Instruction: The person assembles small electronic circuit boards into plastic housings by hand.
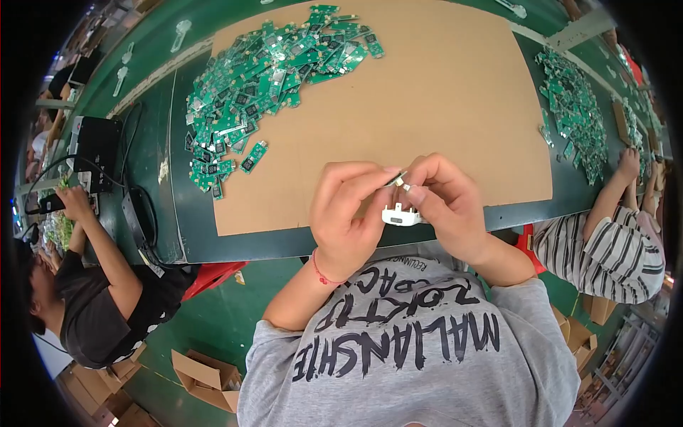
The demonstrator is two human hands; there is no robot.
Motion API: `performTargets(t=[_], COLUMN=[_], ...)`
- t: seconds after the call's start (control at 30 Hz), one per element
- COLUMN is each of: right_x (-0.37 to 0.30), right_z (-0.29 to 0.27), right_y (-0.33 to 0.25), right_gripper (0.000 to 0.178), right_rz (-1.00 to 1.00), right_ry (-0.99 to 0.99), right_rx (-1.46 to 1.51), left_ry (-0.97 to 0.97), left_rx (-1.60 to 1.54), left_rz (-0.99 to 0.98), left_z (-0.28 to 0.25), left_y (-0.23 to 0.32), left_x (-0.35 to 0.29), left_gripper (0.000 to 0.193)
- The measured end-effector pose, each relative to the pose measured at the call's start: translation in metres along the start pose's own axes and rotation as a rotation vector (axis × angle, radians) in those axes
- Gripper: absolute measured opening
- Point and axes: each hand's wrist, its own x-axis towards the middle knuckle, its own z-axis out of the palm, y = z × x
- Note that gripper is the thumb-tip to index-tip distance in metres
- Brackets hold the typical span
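Observation:
Both hands are together over the near edge of the cardboard sheet. My left hand (348,210) is closed, its thumb and fingers gripping a small green circuit board (396,178) seen nearly edge-on. Close beside it, my right hand (452,206) pinches a small white piece (406,187) at the board's end; its exact kind is too small to tell. Just under the fingertips hangs a white plastic housing (402,216) with upright posts and a dark slot in its face. Which fingers support the housing is hidden.
A large pile of green circuit boards (263,78) covers the left of the cardboard sheet (441,85); one board (254,156) lies apart. Another board pile (575,107) is at the right. Co-workers sit on both sides. A black box (96,153) with cables stands left.

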Motion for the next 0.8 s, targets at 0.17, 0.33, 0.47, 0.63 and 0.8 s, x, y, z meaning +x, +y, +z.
performTargets(t=[0.17, 0.33, 0.47, 0.63, 0.8], right_x=[0.0, -0.001, -0.001, -0.002, -0.003], right_z=[0.004, 0.005, 0.007, 0.008, 0.008], right_y=[0.004, 0.003, 0.001, 0.002, 0.001], right_gripper=[0.006, 0.004, 0.004, 0.005, 0.006], right_rz=[-0.021, -0.033, -0.01, 0.033, 0.051], right_ry=[-0.012, -0.03, -0.033, -0.022, -0.028], right_rx=[0.01, 0.005, 0.041, 0.117, 0.1], left_ry=[0.014, 0.056, 0.085, 0.089, 0.11], left_rx=[0.121, 0.156, 0.176, 0.192, 0.18], left_rz=[0.136, 0.193, 0.206, 0.242, 0.239], left_z=[-0.001, 0.001, 0.001, 0.001, 0.001], left_y=[-0.006, -0.008, -0.008, -0.01, -0.007], left_x=[0.0, -0.002, -0.003, -0.002, -0.004], left_gripper=[0.038, 0.04, 0.04, 0.04, 0.038])
